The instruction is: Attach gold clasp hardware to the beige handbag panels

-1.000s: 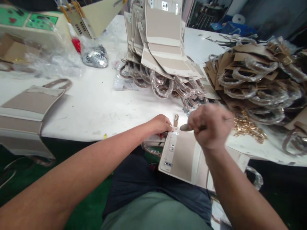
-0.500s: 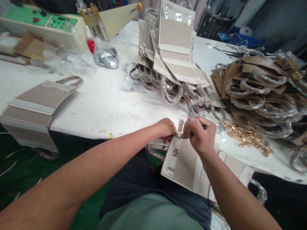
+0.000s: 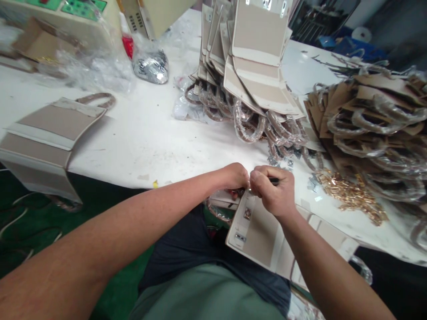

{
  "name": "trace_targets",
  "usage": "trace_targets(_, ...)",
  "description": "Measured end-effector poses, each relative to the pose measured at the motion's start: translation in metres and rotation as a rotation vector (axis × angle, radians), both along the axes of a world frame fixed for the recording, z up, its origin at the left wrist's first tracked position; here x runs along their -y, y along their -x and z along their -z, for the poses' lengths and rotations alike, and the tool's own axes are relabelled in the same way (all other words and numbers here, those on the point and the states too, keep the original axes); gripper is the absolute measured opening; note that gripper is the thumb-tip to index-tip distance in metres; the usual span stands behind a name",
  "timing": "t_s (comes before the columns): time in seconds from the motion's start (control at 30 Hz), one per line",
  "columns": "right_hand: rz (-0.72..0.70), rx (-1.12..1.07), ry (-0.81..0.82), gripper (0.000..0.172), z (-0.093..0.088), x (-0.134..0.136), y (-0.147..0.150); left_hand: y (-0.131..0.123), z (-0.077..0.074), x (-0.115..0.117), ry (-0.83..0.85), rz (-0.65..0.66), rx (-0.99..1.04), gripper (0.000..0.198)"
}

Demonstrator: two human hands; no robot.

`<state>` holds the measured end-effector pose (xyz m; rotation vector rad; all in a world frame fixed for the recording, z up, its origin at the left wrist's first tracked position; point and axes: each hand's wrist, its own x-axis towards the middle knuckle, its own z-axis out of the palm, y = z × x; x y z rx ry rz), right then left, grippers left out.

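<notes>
A beige bag panel [image 3: 262,226] lies over the table edge and my lap, with metal fittings [image 3: 247,214] along its left end and a plastic-wrapped handle [image 3: 218,213] beyond that end. At the panel's upper left corner my left hand [image 3: 236,176] is closed in a pinch; whatever its fingertips hold is hidden. My right hand [image 3: 275,190] is wrapped round a hand tool with a dark end [image 3: 274,181], right beside the left fingertips. The tool's working tip is covered by the fingers, so its kind does not show.
Stacked beige bag panels [image 3: 256,80] with wrapped handles stand ahead. Brown bag pieces [image 3: 363,111] pile up at the right, near loose gold-coloured metal parts [image 3: 356,195]. Another panel [image 3: 50,133] hangs over the table edge at left. A red-and-clear bottle [image 3: 127,42] stands behind.
My right hand has moved slightly left, closer to my left fingertips, and now covers the tool's tip and the metal-fitted strap seen before. The view has shifted a little.
</notes>
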<state>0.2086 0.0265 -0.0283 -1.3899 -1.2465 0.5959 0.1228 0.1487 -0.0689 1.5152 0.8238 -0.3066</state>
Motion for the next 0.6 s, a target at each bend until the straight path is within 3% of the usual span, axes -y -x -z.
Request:
trace_targets(0.13,0.043,-0.097,-0.05,0.05,-0.001,0.006,-0.008,0.014,-0.002,0.0,-0.033,0.051,0.146,0.011)
trace_targets(0.3,0.147,-0.31,-0.343,0.045,-0.017,0.006,-0.002,0.014,0.002,0.001,-0.1,0.027,0.152,0.008)
trace_targets(0.47,0.197,-0.197,-0.182,0.05,-0.002,0.003,0.001,0.011,-0.003,0.001,-0.104,0.057,0.11,0.01)
trace_targets(0.6,0.184,-0.245,-0.308,0.05,0.002,0.002,-0.002,0.011,-0.004,0.002,-0.119,0.039,0.111,0.008)
